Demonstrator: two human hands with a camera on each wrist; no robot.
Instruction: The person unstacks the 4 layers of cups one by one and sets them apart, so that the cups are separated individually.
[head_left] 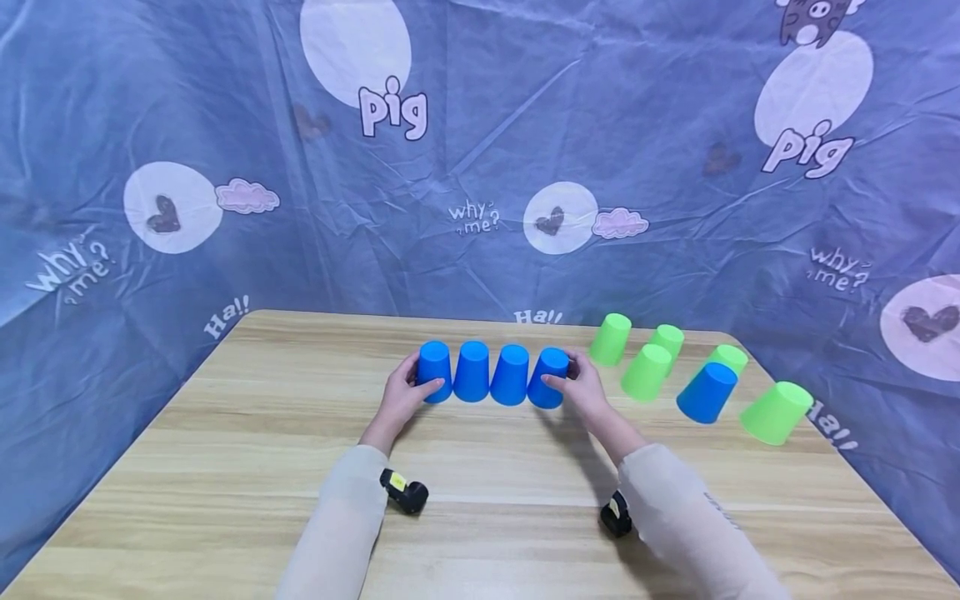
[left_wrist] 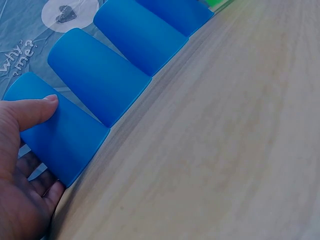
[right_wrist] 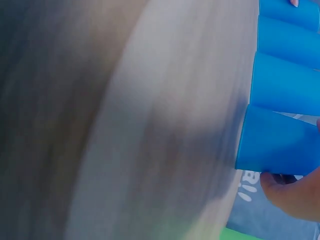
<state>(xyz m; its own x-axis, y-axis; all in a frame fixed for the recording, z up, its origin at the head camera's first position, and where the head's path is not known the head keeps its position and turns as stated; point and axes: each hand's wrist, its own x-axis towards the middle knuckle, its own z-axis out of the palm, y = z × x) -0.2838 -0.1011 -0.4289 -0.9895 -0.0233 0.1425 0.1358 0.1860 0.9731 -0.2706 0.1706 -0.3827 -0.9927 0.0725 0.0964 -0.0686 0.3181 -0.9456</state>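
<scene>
Several blue cups stand upside down side by side in a row at the table's middle. My left hand [head_left: 400,398] grips the leftmost blue cup [head_left: 435,367], its thumb across the front and the other fingers around the outer side and behind. At the opposite end, my right hand [head_left: 587,390] holds the rightmost blue cup [head_left: 548,382] with the thumb on its front; the other fingers are mostly hidden behind it. Between them are two more blue cups, the left one [head_left: 472,372] and the right one [head_left: 510,377]. In the left wrist view, neighbouring cups [left_wrist: 100,77] meet at their rims.
Several upside-down green cups [head_left: 647,373] stand on the right of the wooden table [head_left: 480,533], with a lone blue cup [head_left: 707,393] among them. A patterned blue cloth [head_left: 465,275] hangs behind the table. Each wrist wears a small black camera [head_left: 408,496].
</scene>
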